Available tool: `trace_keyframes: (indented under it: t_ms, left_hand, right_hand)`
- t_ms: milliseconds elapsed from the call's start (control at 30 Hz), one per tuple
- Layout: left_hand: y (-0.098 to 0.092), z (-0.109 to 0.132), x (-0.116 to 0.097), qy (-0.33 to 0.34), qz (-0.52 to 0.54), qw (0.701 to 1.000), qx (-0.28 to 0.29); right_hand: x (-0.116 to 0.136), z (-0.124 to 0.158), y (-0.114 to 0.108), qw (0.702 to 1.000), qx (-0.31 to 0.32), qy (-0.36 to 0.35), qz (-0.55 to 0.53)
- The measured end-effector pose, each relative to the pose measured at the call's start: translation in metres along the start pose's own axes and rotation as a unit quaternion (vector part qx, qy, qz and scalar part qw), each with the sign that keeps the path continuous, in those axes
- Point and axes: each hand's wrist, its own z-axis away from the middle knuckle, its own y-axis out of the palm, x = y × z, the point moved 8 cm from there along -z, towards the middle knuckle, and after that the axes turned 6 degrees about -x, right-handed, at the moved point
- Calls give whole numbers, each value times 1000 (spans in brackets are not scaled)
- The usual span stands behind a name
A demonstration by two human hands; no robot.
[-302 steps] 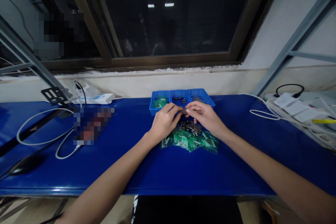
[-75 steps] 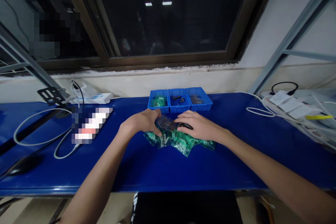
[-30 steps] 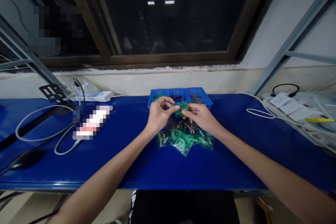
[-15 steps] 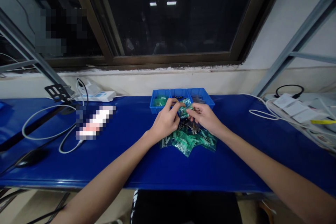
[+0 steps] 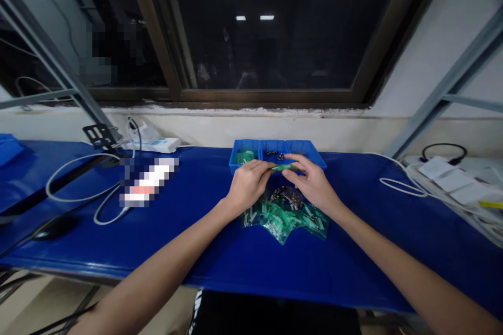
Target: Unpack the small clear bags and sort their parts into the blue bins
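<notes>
My left hand (image 5: 250,184) pinches one end of a small green plastic bag (image 5: 282,167), which I see nearly edge-on. The bag is held up just in front of the blue three-compartment tray (image 5: 232,166). At its other end, my right hand (image 5: 312,180) grips it between thumb and fingers, with the index finger raised. Below my hands lies a pile of green plastic bags (image 5: 277,220) holding pale strip-like pieces. Small dark and metallic parts (image 5: 286,196) sit at the back of that pile. Similar parts (image 5: 272,154) are in the tray's middle compartment, and green bags (image 5: 245,156) in its left one.
A blurred bright device (image 5: 151,180) with a white cable and a black mouse (image 5: 55,227) lie on the blue table (image 5: 165,241) at left. White boxes and cables (image 5: 444,178) crowd the right end. Grey metal posts (image 5: 444,81) slant upward before the window.
The bag has turned from facing me to nearly edge-on. My right index finger has lifted off it, and more of the tray's middle compartment shows. The camera view has shifted slightly.
</notes>
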Motion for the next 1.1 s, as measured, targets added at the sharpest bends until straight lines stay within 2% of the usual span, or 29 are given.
trace_keyframes:
  t_ms: [133,300,433,600,800,933,1100]
  left_hand:
    - [-2,-2,2,-29,3,1000,3]
    - [10,1,2,-28,11,995,95]
    - [14,3,-3,-2,-18,992,125]
    - [12,2,-7,19,-47,993,107]
    - [6,-2,-1,11,-61,997,56]
    - [2,-4,2,-15,-81,996,26]
    - [-1,-4,8,-72,-9,997,14]
  right_hand:
    - [3,-2,1,998,-3,-45,50]
    - [10,-2,-10,981,-73,-93,156]
    - [8,-5,-13,988,-64,-80,114]
    - [6,-6,-7,998,-18,-60,-10]
    - [10,-2,0,989,21,-8,-145]
    - [10,-3,-4,990,5,-25,-140]
    - [-1,-5,-6,991,-13,-8,-130]
